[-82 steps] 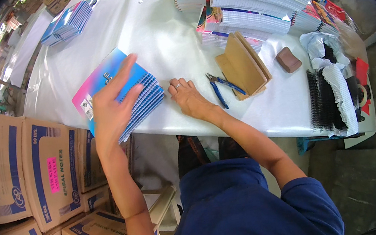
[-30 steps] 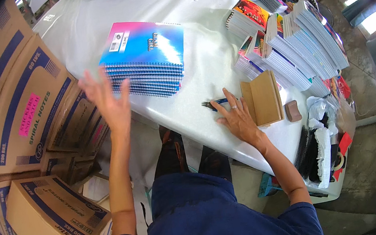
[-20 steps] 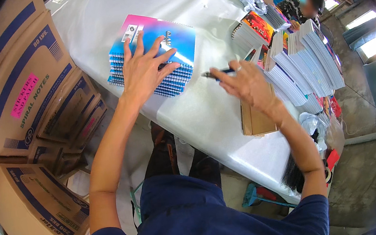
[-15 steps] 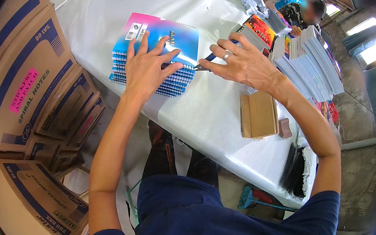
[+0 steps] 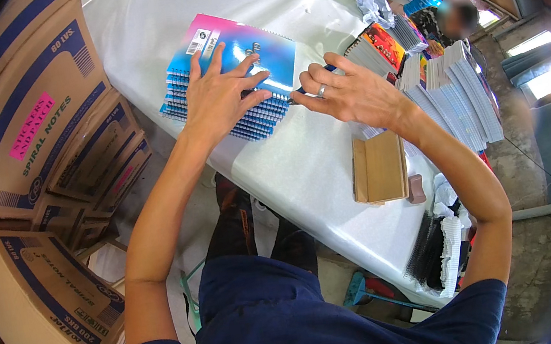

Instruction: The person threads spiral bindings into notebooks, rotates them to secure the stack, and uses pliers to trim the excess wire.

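Stack of spiral-bound notebooks with blue-and-pink glossy covers (image 5: 233,63): lies flat on the white plastic-covered table (image 5: 303,168), near its left edge. Long axis runs from the near right to the far left; the wire-coil bindings line the near side, facing the person.

Left hand (image 5: 220,96): palm down on the top cover, fingers spread, pressing flat rather than closing round anything; grip released.

Right hand (image 5: 348,93): just right of the stack at its coil corner, a ring on one finger. Fingers curl about a slim dark tool with a blue handle (image 5: 309,86), whose tip meets the coils; grip closed on it, though the tool is mostly hidden.

Brown cardboard sheets, small bundle (image 5: 379,166): on the table, near side of the right forearm.

Black and white loose binding coils (image 5: 439,255): heaped at the table's near right end.

Further notebook stacks, white-edged (image 5: 454,100): right of the hand.

Brown cardboard cartons with blue print (image 5: 27,135): piled on the floor left of the table.

Other people (image 5: 449,13): at the far end.
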Available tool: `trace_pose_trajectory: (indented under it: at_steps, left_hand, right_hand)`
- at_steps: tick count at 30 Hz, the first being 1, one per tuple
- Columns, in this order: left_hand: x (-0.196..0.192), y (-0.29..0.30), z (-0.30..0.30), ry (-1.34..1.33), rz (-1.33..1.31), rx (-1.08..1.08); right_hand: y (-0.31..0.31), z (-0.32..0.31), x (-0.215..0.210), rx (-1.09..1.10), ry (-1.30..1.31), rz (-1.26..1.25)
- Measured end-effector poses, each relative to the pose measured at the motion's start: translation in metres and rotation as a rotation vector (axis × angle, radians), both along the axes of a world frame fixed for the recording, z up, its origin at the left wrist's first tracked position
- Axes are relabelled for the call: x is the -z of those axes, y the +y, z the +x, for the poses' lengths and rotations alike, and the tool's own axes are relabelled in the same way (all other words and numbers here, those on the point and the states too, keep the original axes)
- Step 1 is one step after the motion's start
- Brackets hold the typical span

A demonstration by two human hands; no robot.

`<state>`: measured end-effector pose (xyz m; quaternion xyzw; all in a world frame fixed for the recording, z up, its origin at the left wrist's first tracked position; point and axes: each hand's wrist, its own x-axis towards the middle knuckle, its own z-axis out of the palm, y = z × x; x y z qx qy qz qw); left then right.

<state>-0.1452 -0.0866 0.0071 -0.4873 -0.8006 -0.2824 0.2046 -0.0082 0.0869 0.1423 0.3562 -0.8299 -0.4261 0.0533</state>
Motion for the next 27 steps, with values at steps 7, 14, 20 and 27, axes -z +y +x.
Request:
trace_pose_trajectory:
  at_steps: [7, 14, 20, 27]
  left_hand:
    - [0.001, -0.002, 0.000, 0.008, 0.007, 0.009]
    - [0.000, -0.001, 0.003, -0.016, 0.000, 0.005]
    - [0.000, 0.001, 0.002, -0.026, -0.013, 0.018]
    - [0.003, 0.000, 0.002, -0.020, -0.004, -0.008]
  right_hand:
    - [-0.025, 0.012, 0.020, 0.357, -0.011, -0.108]
    - [-0.017, 0.014, 0.006, 0.221, 0.016, -0.255]
    - [-0.005, 0.008, 0.009, 0.017, 0.003, -0.101]
    - [-0.044, 0.021, 0.026, 0.525, 0.004, -0.215]
